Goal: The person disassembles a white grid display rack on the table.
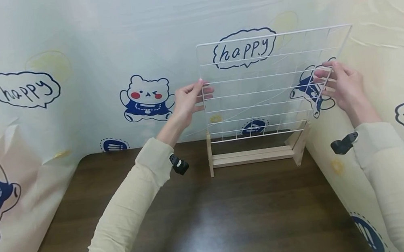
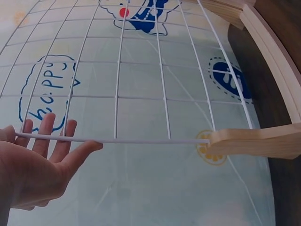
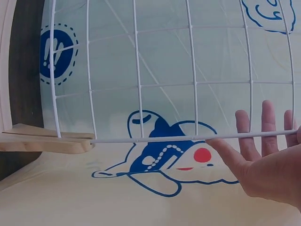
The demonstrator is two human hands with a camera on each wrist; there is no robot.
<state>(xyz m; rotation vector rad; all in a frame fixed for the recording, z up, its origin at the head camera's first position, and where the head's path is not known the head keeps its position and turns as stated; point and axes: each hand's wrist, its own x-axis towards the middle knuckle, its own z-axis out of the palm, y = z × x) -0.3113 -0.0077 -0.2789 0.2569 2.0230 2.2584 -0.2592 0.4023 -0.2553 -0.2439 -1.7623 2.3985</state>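
A white wire grid (image 1: 257, 93) (image 2: 117, 97) (image 3: 141, 86) rises from a pale wooden stand (image 1: 252, 156) (image 2: 258, 141) (image 3: 47, 142) at the far right of the table, its lower side corners at the stand's two end pieces. My left hand (image 1: 187, 103) (image 2: 42, 165) pinches the grid's left edge wire above the stand, the other fingers spread behind. At the opposite edge my right hand (image 1: 346, 87) (image 3: 268, 169) holds the side wire between thumb and forefinger, its other fingers extended. The pinching fingertips are partly cut off in both wrist views.
The dark wooden table (image 1: 196, 220) reaches back to a pale cloth (image 1: 87, 31) printed with bears and "happy" bubbles. This cloth also hangs along the left and right sides, close beside the stand's right end.
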